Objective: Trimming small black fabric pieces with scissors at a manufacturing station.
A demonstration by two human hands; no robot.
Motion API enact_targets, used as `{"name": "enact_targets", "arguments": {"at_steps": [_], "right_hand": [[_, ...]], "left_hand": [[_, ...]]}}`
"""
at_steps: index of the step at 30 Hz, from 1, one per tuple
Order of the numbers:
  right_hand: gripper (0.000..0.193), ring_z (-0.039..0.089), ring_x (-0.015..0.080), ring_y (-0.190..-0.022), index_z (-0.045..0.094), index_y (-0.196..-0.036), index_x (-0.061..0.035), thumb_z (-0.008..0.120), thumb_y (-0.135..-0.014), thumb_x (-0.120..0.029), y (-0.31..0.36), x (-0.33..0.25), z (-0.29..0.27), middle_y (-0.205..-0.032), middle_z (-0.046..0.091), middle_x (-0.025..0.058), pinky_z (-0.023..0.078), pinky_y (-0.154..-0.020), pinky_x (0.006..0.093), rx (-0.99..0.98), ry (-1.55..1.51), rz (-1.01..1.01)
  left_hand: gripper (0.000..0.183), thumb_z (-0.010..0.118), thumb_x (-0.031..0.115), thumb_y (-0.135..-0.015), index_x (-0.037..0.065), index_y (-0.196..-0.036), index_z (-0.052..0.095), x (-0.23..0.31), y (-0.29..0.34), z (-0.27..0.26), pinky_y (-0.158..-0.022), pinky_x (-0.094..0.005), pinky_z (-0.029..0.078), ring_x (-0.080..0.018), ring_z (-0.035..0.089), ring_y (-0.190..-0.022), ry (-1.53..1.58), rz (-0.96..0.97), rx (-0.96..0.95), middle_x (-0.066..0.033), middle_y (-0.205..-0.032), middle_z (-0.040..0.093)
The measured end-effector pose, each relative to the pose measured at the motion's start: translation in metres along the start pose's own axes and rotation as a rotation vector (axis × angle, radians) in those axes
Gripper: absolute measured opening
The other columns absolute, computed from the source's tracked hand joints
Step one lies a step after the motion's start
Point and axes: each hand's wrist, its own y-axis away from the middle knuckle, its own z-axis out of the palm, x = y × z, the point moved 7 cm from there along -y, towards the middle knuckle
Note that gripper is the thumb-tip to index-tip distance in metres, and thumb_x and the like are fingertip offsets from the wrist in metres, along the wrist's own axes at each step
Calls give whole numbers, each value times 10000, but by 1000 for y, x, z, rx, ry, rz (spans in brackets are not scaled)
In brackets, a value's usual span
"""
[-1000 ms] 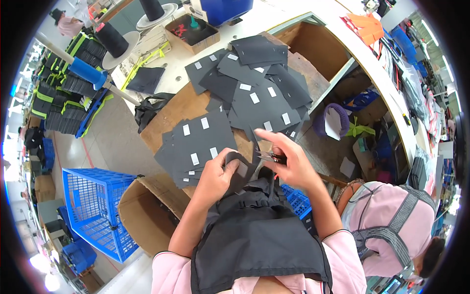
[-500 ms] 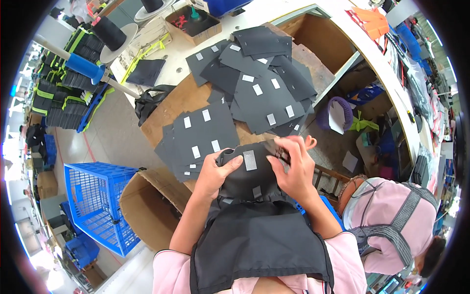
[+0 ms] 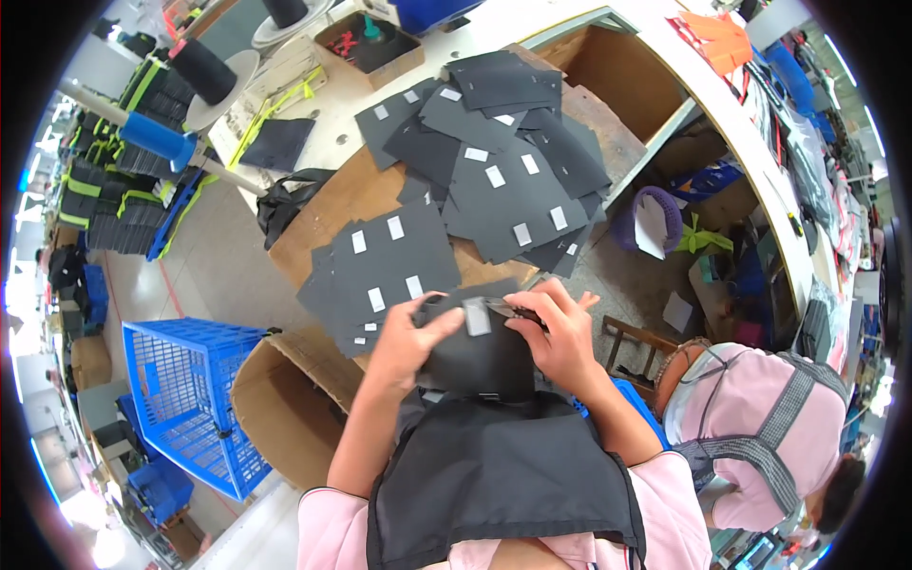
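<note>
A dark fabric piece (image 3: 484, 361) hangs bent in front of my apron, with a pale rectangular patch (image 3: 477, 318) near its upper edge. My left hand (image 3: 404, 337) is closed on its left side, thumb pressed beside the patch. At the patch's right, my right hand (image 3: 560, 332) is closed around what looks like small scissors (image 3: 503, 307). Their thin metal tips reach the fabric by the patch; most of the tool is hidden by the fingers. Beyond my hands lie a pile of dark patched pieces (image 3: 399, 256) and a larger, messier pile (image 3: 513, 199).
At left stand a blue plastic crate (image 3: 190, 380) and an open cardboard box (image 3: 285, 408). A tray of small items (image 3: 370, 52) and thread cones (image 3: 202, 71) are at the back. Another person in pink (image 3: 760, 418) sits close at right.
My right hand has shifted slightly left and down, bringing the metal tips to the patch's edge. The fabric's top edge has folded over, and its lower part hangs differently.
</note>
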Motion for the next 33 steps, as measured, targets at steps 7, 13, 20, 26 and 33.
{"name": "enact_targets", "arguments": {"at_steps": [7,13,20,26,33], "right_hand": [[262,513,129,-605,529,-949,-29,693,-753,-88,38,166,41,-744,513,21,424,-516,277,1,-222,665],[207,306,33,-392,488,-786,-130,690,-810,-168,68,217,101,-551,388,-68,207,-344,216,337,-1207,1308],[127,476,108,-583,552,-750,-21,636,-823,-82,7,161,38,-782,482,-14,394,-492,273,478,-577,761],[179,575,228,-804,535,-685,56,662,-694,-69,-29,70,-10,-912,563,128,450,-711,349,81,82,290],[244,568,193,-717,408,-610,13,643,-639,-43,-28,19,-11,-929,636,124,421,-633,295,-532,-643,237]], "left_hand": [[805,782,241,-684,71,-1338,344,-25,-50,-159,-1020,-389,310,-297,320,-1271,-498,179,558,-196,-1355,333],[963,756,217,-693,122,-1436,152,-51,-53,-150,-1086,-470,201,-382,143,-1364,-982,165,771,-194,-1485,119],[784,702,131,-741,82,-1397,275,4,-30,-73,-1092,-490,171,-376,148,-1366,-975,678,702,-199,-1473,171],[758,698,197,-762,50,-1385,290,62,-24,11,-1097,-469,168,-330,268,-1338,-660,914,241,-170,-1437,294],[561,746,239,-749,-9,-1199,520,41,-19,46,-912,-316,417,-175,555,-1016,-139,143,-610,-82,-1078,601]]}}
